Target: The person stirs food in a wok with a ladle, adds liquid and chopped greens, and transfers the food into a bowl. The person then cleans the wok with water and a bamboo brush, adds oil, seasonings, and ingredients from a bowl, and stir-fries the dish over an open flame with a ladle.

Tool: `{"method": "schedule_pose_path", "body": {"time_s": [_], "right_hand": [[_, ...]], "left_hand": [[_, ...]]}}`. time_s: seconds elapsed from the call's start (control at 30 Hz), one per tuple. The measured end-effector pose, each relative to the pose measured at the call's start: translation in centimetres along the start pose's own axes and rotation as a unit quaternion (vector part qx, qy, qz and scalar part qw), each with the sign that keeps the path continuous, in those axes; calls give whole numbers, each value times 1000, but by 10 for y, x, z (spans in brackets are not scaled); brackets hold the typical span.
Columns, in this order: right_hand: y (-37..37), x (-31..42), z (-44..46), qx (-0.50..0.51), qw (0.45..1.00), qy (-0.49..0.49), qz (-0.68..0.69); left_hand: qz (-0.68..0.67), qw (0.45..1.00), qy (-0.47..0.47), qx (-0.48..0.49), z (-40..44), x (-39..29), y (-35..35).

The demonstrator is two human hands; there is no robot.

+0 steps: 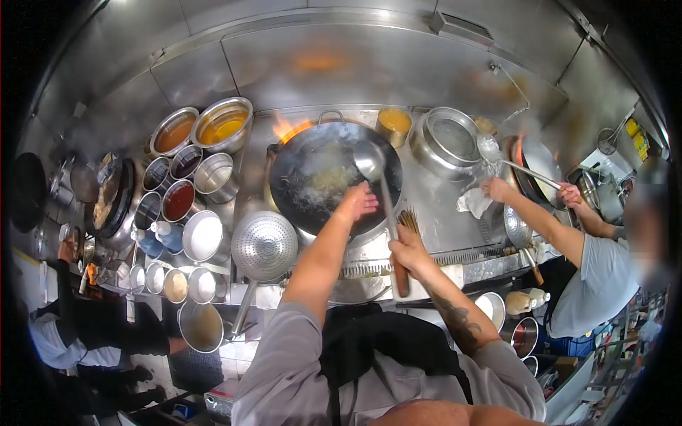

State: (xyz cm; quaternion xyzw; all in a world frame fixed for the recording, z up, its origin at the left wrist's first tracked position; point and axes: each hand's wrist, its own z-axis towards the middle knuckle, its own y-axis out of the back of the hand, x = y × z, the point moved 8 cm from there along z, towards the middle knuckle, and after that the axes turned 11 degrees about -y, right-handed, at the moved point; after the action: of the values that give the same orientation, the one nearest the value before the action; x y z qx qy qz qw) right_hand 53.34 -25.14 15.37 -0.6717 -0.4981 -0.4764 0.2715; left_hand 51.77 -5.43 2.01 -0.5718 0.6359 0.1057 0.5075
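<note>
My left hand [361,202] is stretched over the near right part of a large black wok [295,195], fingers extended and nothing visible in them. Wrapped round the wooden end of a long-handled ladle [369,160] is my right hand [410,250]. The ladle's bowl hangs at the right side of the wok, above the pan. Pale yellowish food [330,177] lies steaming in the wok's middle, too hazy to name. Flames [290,128] rise behind the wok's far left rim. Close behind my right hand stands a bamboo brush [408,221].
A perforated strainer [264,246] lies left of the wok. Several metal pots of sauce [177,201] and bowls of seasoning [175,285] stand farther left. At right, a co-worker [597,284] holds a ladle [490,148] near a water-filled pot [455,138]. Another person [92,326] stands at far left.
</note>
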Motion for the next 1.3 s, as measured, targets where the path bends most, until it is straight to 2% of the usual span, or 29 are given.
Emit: {"method": "schedule_pose_path", "body": {"time_s": [0.1, 0.13, 0.17, 0.23, 0.27, 0.3, 0.37, 0.4, 0.43, 0.5, 0.53, 0.57, 0.63, 0.7, 0.73, 0.77, 0.8, 0.83, 0.87, 0.9, 0.93, 0.97, 1.0, 1.03, 1.07, 1.1, 1.17, 1.27, 1.3], "right_hand": [[-51, -9, 16, 108, 990, 79, 45], [-53, 0, 4, 117, 992, 29, 43], [-56, 9, -8, 125, 991, -22, 42], [-36, 9, -12, 131, 990, -39, -24], [-16, -5, -1, 83, 992, -23, -93], [15, -36, 20, -33, 968, 70, -240], [64, -86, 33, -138, 863, 67, -481], [85, -88, 17, -156, 801, -24, -577], [99, -112, 20, -131, 796, -63, -587], [121, -175, 37, -77, 782, -135, -603], [122, -184, 39, -102, 784, -99, -605], [122, -185, 35, -124, 793, -95, -589], [123, -170, 31, -169, 807, -91, -558], [129, -160, 27, -159, 862, -127, -464], [135, -156, 28, -153, 886, -138, -416], [147, -173, 32, -129, 937, -180, -270], [158, -191, 35, -100, 965, -214, -118], [163, -207, 34, -66, 967, -242, 38], [168, -202, 15, -66, 964, -178, 186], [168, -189, -3, -32, 961, -129, 241], [166, -173, -28, -17, 958, -151, 245], [168, -172, -43, -44, 951, -124, 280], [159, -165, -57, -4, 929, -169, 330], [155, -168, -63, 24, 916, -165, 365], [151, -162, -64, 46, 911, -156, 379], [153, -166, -58, 43, 901, -166, 399], [140, -129, -51, 68, 892, -124, 430], [112, -69, -28, 154, 928, -39, 336], [99, -45, -22, 176, 940, -11, 293]], "left_hand": [[-148, 988, 39, -11, -35, 1, -10], [-119, 990, 53, 53, 3, 25, 16], [-216, 973, 46, 67, 7, 30, 32], [-178, 982, 21, 50, -13, 15, 63], [-201, 975, -49, 76, -50, -13, 64], [-223, 962, -117, 103, -88, -40, 64], [-177, 952, -174, 179, -108, -59, 81], [-126, 979, -61, 150, -96, -50, 100], [-71, 989, 50, 119, -85, -42, 121], [-9, 986, 100, 135, -103, -55, 146], [41, 992, 73, 98, -116, -69, 154], [92, 993, 45, 60, -138, -84, 157], [271, 940, -188, 85, -212, -137, 120], [197, 980, 10, 35, -211, -134, 146], [213, 976, 32, 39, -217, -139, 148], [228, 972, 50, 38, -227, -145, 151], [243, 967, 66, 34, -233, -150, 158], [302, 948, 75, 71, -232, -153, 166], [357, 925, 80, 106, -228, -156, 178], [407, 900, 83, 135, -228, -156, 187], [475, 864, 55, 154, -227, -162, 190], [571, 804, -42, 161, -227, -174, 188], [657, 723, -134, 163, -231, -182, 183], [732, 625, -219, 161, -235, -185, 174], [855, 447, -248, 89, -237, -185, 171], [857, 426, -279, 79, -239, -183, 165], [859, 377, -340, 61, -241, -187, 153], [816, 492, -270, 137, -232, -196, 148], [813, 505, -243, 157, -232, -199, 145]]}}
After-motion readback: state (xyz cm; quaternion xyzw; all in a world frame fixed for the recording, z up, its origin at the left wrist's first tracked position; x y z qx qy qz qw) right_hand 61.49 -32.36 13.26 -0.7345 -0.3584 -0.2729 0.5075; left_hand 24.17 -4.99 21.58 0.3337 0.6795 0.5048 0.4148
